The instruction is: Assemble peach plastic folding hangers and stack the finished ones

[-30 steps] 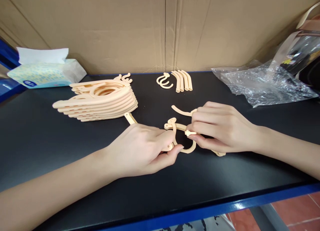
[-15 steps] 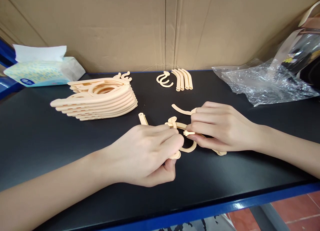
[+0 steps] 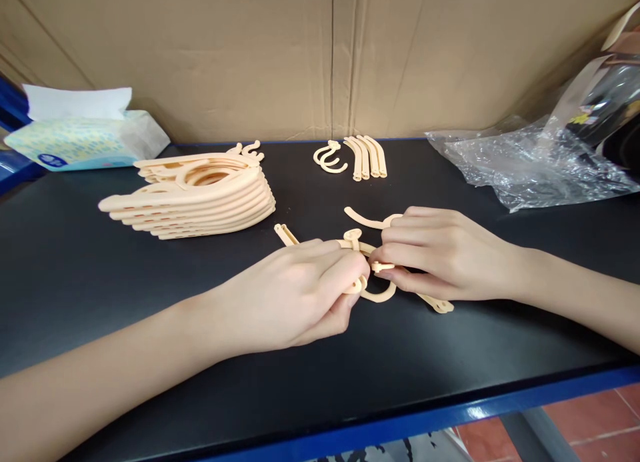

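My left hand (image 3: 305, 292) is closed round a cream plastic hanger arm (image 3: 286, 235), whose slotted far end sticks out past the knuckles. A rounded end shows by my thumb. Between thumb and fingertips of my right hand (image 3: 425, 255) is a small cream plastic pin (image 3: 383, 267), its head towards the left hand. Below and between both hands lies a curved cream hook (image 3: 381, 295), partly covered. A round-headed cream piece (image 3: 353, 235) shows just behind the left fingers. Another curved piece (image 3: 365, 219) reaches out behind the right hand, and loose arm ends (image 3: 440, 307) show beneath it.
A stack of cream folding hangers (image 3: 200, 199) stands at left, small hook parts (image 3: 247, 150) behind it. Hooks (image 3: 330, 157) and several curved arms (image 3: 367, 157) lie at the back. A tissue pack (image 3: 85, 139) and a clear plastic bag (image 3: 530, 169) flank the black tabletop (image 3: 400, 369).
My left hand has moved slightly up and turned, bringing the hanger arm's near end closer to the pin. My right hand has stayed nearly still, still pinching the pin.
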A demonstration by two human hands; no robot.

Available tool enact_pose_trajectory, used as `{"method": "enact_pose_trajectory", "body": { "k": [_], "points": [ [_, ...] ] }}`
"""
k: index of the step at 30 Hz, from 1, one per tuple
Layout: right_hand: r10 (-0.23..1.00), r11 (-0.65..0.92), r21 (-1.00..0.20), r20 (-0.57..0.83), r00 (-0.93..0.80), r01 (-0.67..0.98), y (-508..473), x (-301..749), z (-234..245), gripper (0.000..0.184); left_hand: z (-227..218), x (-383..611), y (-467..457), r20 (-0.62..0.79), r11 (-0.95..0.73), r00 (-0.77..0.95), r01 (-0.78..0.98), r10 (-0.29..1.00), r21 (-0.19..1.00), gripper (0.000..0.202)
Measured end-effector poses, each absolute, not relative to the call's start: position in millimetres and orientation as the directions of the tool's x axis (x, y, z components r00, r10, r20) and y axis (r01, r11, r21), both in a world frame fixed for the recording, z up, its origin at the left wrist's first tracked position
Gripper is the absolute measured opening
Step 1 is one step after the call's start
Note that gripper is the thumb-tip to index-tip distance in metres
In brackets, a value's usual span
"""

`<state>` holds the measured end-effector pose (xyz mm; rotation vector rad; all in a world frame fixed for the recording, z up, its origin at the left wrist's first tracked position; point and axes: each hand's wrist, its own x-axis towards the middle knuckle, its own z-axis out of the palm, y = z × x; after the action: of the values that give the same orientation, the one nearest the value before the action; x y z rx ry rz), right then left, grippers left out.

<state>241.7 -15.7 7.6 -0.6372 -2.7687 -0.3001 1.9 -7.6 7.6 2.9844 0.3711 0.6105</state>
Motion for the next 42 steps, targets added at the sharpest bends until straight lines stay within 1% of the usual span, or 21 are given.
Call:
{"method": "enact_pose_trajectory", "body": {
  "k": [8,16,23,32,34,38,42],
  "points": [
    [0.425,0.878,0.075,0.332,-0.842,0.473,-15.6,242.2,7.4,0.026,6.4,2.9,-6.0,0.381,-0.966,0.889,0.225,0.256,0.125,0.018],
    [0.462,0.876,-0.001,0.294,-0.837,0.483,-15.4,243.3,9.3,0.025,5.8,1.5,-5.9,0.399,-0.970,0.884,0.222,0.242,0.097,0.017],
    [0.555,0.831,-0.109,0.226,-0.800,0.546,-13.3,246.2,7.6,0.018,4.5,0.7,-6.1,0.382,-0.969,0.891,0.240,0.246,0.063,0.020],
    [0.575,0.817,-0.097,0.212,-0.791,0.568,-12.3,246.8,8.2,0.021,5.5,-0.2,-4.5,0.315,-0.962,0.914,0.272,0.255,-0.011,0.026],
    [0.583,0.812,-0.102,0.204,-0.787,0.575,-12.5,247.0,8.3,0.021,5.7,-0.1,-4.5,0.307,-0.962,0.915,0.274,0.263,0.006,0.028],
    [0.593,0.804,-0.101,0.189,-0.783,0.585,-12.7,246.8,8.9,0.023,5.8,-0.1,-4.5,0.288,-0.952,0.907,0.297,0.306,0.078,0.031],
    [0.585,0.811,-0.101,0.191,-0.789,0.577,-12.9,246.4,9.6,0.017,6.0,0.2,-4.5,0.282,-0.947,0.904,0.304,0.321,0.102,0.031]
  ]
}}
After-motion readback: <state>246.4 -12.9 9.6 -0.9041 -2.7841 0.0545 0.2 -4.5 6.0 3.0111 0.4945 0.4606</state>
